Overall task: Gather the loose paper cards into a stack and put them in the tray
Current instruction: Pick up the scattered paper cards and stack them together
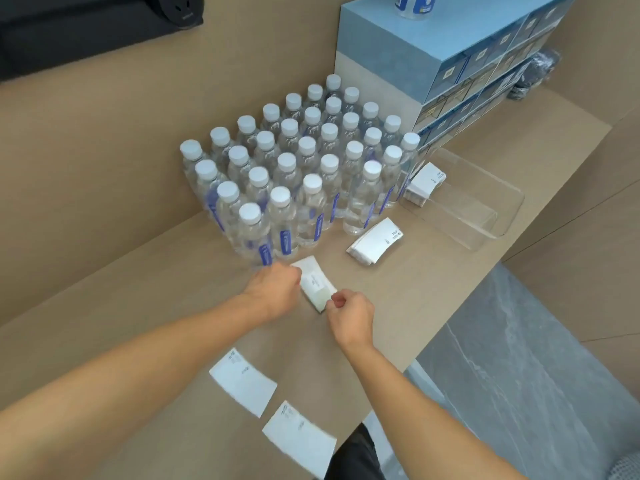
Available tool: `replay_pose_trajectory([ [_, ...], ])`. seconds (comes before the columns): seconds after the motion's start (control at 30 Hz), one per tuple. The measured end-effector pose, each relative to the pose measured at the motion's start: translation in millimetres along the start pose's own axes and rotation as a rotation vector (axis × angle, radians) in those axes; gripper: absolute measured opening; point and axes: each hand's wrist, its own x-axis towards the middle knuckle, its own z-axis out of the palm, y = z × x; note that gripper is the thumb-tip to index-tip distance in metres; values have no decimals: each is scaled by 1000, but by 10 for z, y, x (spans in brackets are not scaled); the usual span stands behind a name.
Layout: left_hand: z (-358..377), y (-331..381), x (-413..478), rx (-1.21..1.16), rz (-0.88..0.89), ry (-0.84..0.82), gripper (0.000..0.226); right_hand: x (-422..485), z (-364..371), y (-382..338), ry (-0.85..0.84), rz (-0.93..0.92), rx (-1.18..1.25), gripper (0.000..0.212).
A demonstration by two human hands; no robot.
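A small stack of white paper cards [316,283] lies on the tan counter between my hands. My left hand [273,289] grips its left side, and my right hand [349,317] pinches its near right corner. Another stack of cards [375,241] lies farther right, beside the bottles. A clear plastic tray [485,216] stands at the right with a bundle of cards [426,180] leaning at its far left end. Two single cards lie near the counter's front edge, one [242,382] to the left and one [299,438] closer to me.
Several rows of capped water bottles [304,174] stand right behind my hands. A blue drawer unit [450,64] rises at the back right with a bottle on top. The counter edge [450,327] drops to a grey floor on the right.
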Motion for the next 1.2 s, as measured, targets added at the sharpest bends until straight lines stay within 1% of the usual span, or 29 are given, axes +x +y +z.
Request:
replay_pose_trajectory([
  [0.03,-1,-72,-109,-41,-15,-35,18,-113,23,-6,-34,5,-4,27],
  [0.1,48,-244,-350,-101,-69,-140,23,-394,99,-9,-163,17,-45,28],
  [0.17,127,-405,-591,-94,-99,-234,31,-712,241,10,-310,22,-111,30],
  [0.23,215,-525,-792,-60,-114,-280,42,-979,432,43,-366,15,-153,27],
  [0.3,320,-625,-934,-46,-164,-261,50,-1179,598,57,-361,3,-205,22],
  [0.33,380,-665,-996,-58,-197,-251,53,-1255,666,65,-352,-7,-249,23],
  [0.37,448,-700,-1050,-75,-220,-242,56,-1319,728,80,-337,-23,-281,25],
  [0.43,577,-738,-1142,-101,-243,-242,60,-1412,834,122,-291,-57,-306,35],
  [0.6,804,-726,-1271,-108,-244,-147,62,-1501,982,193,-173,-131,-367,36],
  [0.73,795,-799,-1251,-260,-310,-130,61,-1425,981,172,-191,-93,-346,44],
  [0.8,750,-845,-1199,-365,-331,-129,47,-1380,932,140,-209,-65,-282,37],
  [0.87,674,-879,-1151,-436,-330,-124,28,-1314,868,117,-217,-16,-133,25],
  [0.93,591,-901,-1090,-501,-343,-103,16,-1237,791,90,-206,45,22,19],
  [1.07,394,-838,-927,-655,-382,-49,12,-1049,532,-3,-171,276,374,17],
  [1.13,301,-730,-801,-765,-388,-34,14,-925,351,-25,-147,328,484,13],
  [1.2,197,-571,-640,-799,-366,-7,15,-780,155,-50,-113,342,559,9],
])
